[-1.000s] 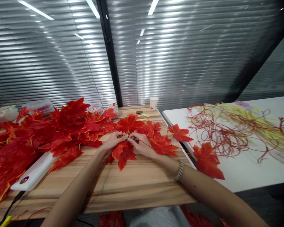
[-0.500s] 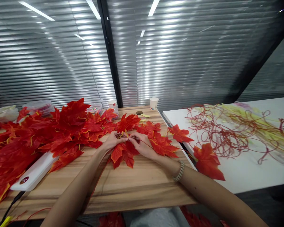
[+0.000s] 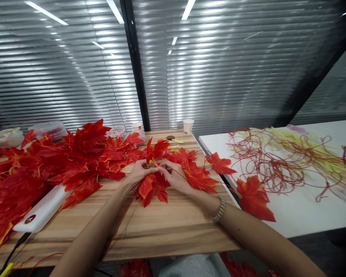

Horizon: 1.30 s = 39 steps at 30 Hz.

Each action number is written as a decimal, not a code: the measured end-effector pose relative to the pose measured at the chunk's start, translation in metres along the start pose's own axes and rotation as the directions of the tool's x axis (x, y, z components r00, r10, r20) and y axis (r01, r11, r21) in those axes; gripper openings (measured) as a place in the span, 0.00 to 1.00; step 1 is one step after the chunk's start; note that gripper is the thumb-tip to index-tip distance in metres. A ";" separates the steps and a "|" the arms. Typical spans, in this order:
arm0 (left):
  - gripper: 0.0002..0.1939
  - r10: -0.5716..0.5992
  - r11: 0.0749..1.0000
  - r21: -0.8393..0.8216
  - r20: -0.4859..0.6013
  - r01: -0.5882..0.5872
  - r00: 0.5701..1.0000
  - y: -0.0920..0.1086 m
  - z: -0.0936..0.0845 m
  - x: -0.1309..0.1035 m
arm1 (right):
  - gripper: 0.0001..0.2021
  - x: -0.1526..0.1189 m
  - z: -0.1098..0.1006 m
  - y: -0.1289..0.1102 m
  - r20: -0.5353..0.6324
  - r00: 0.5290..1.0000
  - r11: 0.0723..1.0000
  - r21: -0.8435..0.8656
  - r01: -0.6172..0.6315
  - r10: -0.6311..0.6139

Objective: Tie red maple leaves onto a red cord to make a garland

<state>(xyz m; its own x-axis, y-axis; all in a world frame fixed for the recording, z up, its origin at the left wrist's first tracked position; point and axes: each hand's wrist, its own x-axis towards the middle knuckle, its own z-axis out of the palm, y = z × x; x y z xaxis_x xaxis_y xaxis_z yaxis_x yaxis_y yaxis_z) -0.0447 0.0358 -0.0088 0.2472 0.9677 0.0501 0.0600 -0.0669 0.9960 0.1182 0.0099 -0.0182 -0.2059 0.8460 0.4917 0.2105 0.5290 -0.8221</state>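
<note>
My left hand [image 3: 140,171] and my right hand [image 3: 174,175] meet over the wooden table, fingertips almost touching. Each is closed in a pinch on the yellow stems of red artificial maple leaves [image 3: 152,188]. One cluster hangs below my fingers, and another leaf [image 3: 158,149] stands just beyond them. A thin red cord [image 3: 121,221] runs from under my left hand toward the table's front edge. More leaves [image 3: 200,177] lie strung out to the right, past my right wrist. What exactly sits between the fingertips is too small to make out.
A big heap of red leaves [image 3: 83,154] covers the left side, beside a white power-bank-like device [image 3: 42,211] with a black cable. Paper cups [image 3: 188,126] stand at the back. Tangled red cord [image 3: 271,165] and yellow material [image 3: 320,154] lie on the white table [image 3: 300,219].
The leaf beyond my fingers has tilted more upright, and the cluster beneath has turned slightly. Both hands stay at nearly the same spot, still pinching.
</note>
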 end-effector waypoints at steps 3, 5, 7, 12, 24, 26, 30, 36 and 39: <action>0.15 0.021 0.999 0.033 -0.022 -0.020 1.000 0.000 -0.001 0.000 | 0.09 0.001 -0.001 0.000 0.019 1.000 1.000 0.026 -0.010 0.009; 0.15 0.032 0.999 0.040 -0.029 -0.031 0.999 0.001 -0.001 0.001 | 0.09 0.001 -0.001 0.001 0.027 1.000 0.998 0.054 -0.015 0.013; 0.15 0.045 0.998 0.040 -0.027 -0.044 0.999 0.002 -0.001 0.001 | 0.08 0.002 0.000 0.003 0.030 0.999 0.994 0.101 -0.041 0.038; 0.15 0.054 0.993 0.102 -0.008 -0.053 0.998 0.002 0.001 0.002 | 0.06 0.002 0.004 0.006 0.051 0.989 0.956 0.253 -0.146 0.138; 0.16 0.093 0.978 0.175 0.108 -0.111 0.990 -0.003 -0.005 0.005 | 0.13 0.002 0.003 0.006 0.207 0.959 0.893 0.368 -0.261 0.195; 0.16 0.091 0.976 0.185 0.114 -0.111 0.989 -0.002 -0.004 0.005 | 0.14 0.003 0.004 0.008 0.214 0.955 0.879 0.389 -0.275 0.204; 0.16 0.076 0.984 0.153 0.128 -0.095 0.989 -0.001 -0.003 0.004 | 0.15 0.003 0.005 0.008 0.248 0.938 0.829 0.450 -0.333 0.242; 0.14 0.064 0.990 0.110 0.189 -0.086 0.980 -0.003 -0.004 0.004 | 0.16 0.003 0.006 0.008 0.266 0.932 0.776 0.522 -0.355 0.247; 0.14 0.055 0.991 0.105 0.218 -0.080 0.974 -0.004 -0.006 0.005 | 0.17 0.002 0.006 0.008 0.260 0.934 0.780 0.519 -0.350 0.246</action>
<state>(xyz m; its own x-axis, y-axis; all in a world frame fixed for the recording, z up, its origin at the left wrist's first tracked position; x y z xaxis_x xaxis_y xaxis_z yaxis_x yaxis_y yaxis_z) -0.0494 0.0424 -0.0124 0.4548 0.8863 0.0877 0.1412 -0.1690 0.9755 0.1133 0.0157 -0.0255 -0.3895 0.9028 0.1824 -0.2597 0.0824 -0.9622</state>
